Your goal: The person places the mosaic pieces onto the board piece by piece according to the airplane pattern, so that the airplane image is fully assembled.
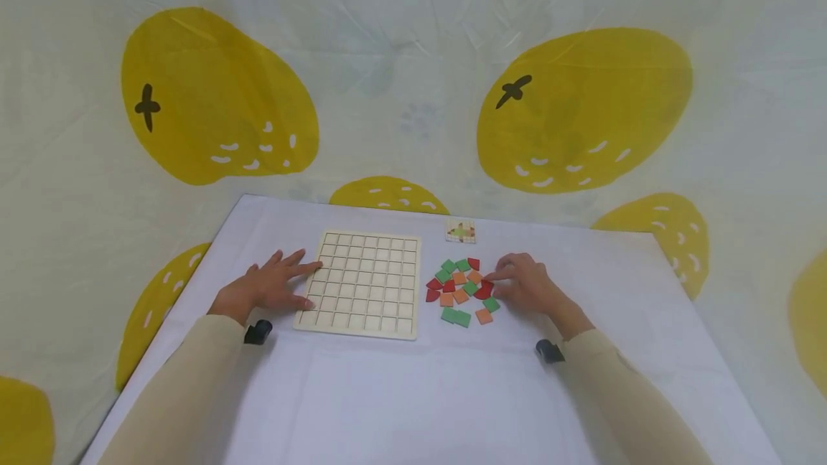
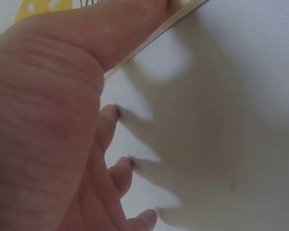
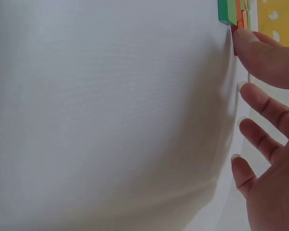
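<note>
A pale wooden board (image 1: pixel 362 285) marked with a grid of squares lies on the white table. My left hand (image 1: pixel 271 284) is spread at its left edge, the index fingertip and thumb touching the board; the other fingertips rest on the cloth in the left wrist view. Right of the board lie loose flat pieces: green tiles (image 1: pixel 461 319), orange tiles (image 1: pixel 484 316) and red quarter-round pieces (image 1: pixel 433 296). At their right side my right hand (image 1: pixel 526 284) pinches a red piece (image 3: pixel 234 43) between thumb and index finger, its other fingers loosely apart.
A small square pattern card (image 1: pixel 461 231) lies behind the loose pieces, near the table's far edge. White cloth covers the table (image 1: pixel 400 400). A curtain (image 1: pixel 400 92) printed with yellow fruit hangs behind it.
</note>
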### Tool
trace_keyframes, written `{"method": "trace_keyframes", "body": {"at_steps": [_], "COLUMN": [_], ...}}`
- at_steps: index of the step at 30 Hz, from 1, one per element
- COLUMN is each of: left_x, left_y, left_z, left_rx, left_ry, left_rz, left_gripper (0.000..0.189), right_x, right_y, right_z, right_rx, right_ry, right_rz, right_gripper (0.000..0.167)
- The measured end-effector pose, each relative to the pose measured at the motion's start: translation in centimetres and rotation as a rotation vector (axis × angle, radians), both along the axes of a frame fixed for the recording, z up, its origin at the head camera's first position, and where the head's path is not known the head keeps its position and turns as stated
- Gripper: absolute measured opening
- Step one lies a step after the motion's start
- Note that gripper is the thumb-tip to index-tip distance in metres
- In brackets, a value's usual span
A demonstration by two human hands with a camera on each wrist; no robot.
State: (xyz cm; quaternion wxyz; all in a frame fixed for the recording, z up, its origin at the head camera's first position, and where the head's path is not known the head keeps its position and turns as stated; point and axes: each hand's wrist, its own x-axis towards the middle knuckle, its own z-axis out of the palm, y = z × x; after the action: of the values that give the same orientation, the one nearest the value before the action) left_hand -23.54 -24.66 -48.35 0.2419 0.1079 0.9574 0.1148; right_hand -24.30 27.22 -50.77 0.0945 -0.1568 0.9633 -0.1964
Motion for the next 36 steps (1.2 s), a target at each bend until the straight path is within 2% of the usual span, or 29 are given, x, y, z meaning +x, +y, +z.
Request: {"method": "trace_keyframes", "body": {"at_steps": [8,16,24,30,36], "left_x": [-0.5,-0.5,-0.7,-0.8,-0.6], "left_y": [-0.1,-0.1,-0.3,-0.5,-0.5], "left_z": [-0.1,0.0,-1.1,-1.7,-1.4], "left_rx": [-0.005,-0.003,-0.017,-0.01,-0.002], "left_ry": [-0.02,-0.013,0.012,0.023,0.039], "left_rz": [0.01,0.032,0.026,0.025,0.021], "left_gripper": [0.102,0.109,0.107,0.109,0.108], "right_x": [-0.9,-1.4,-1.7,-1.9,-2.0], "right_y": [-0.1,0.1,0.3,0.3,0.0], "right_z": [-0.2,-0.8,-1.3,-1.1,-0.7], "right_rx": [-0.027,-0.092,-0.114,-0.095,-0.11], "right_ry": [-0.052,-0.093,-0.125,-0.157,-0.186], "right_rz": [-0.011,-0.05,-0.085,-0.058,-0.087], "right_gripper": [0.032,0.028,0.027,0.031,0.03]}}
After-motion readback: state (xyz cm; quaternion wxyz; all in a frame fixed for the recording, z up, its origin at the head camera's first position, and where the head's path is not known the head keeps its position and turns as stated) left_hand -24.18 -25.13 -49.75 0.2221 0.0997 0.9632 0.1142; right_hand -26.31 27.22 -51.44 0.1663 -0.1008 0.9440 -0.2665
